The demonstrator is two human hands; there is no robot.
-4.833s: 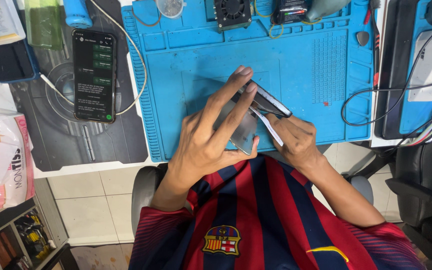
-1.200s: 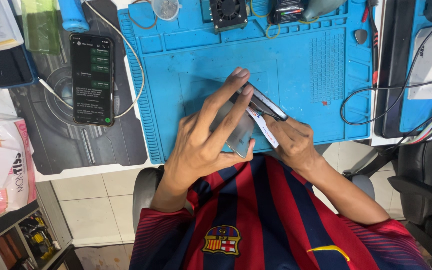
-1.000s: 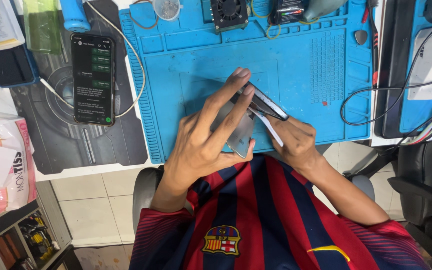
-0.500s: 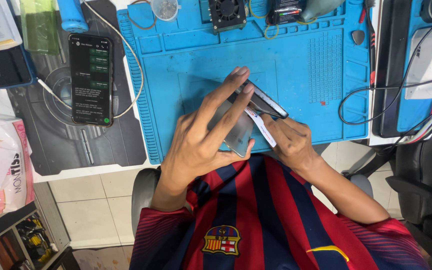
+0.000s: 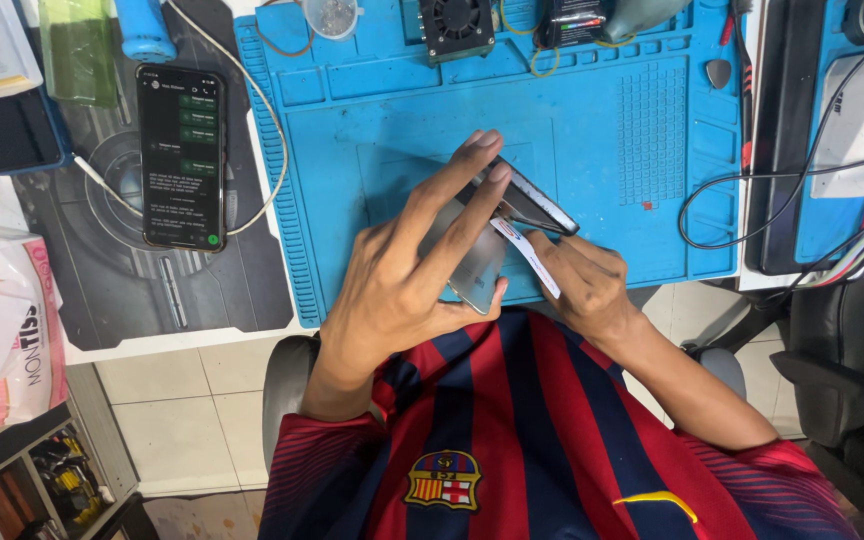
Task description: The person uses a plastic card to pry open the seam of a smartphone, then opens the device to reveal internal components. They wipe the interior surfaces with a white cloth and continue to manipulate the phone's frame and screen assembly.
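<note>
The left hand (image 5: 397, 290) holds a dismantled phone (image 5: 487, 250) just above the near edge of the blue work mat (image 5: 372, 130). Its fingers are spread long over the grey back panel and the thumb closes from below, so the phone is clamped on its edge. The right hand (image 5: 582, 285) has its fingers pinched narrow on a thin white plastic card (image 5: 527, 255), and the card's tip sits in the gap between the grey panel and the dark screen part, near the upper end.

To do this well, I think the card should stay flat and shallow in the seam and slide along it slowly — a deep push could hurt a cable inside, which I cannot see. The left hand should grip by the edges, not press the middle of the panel.

Around them: a second phone (image 5: 182, 155) with a lit screen lies on the dark mat (image 5: 102, 270) to the left, with a white cable (image 5: 262, 110) curving beside it. A small black fan (image 5: 457, 25) stands at the far edge of the blue mat, and black wires (image 5: 742, 185) hang on the right — near, but apart from the hands. The surface under the hands is free, nothing blocks the card.
</note>
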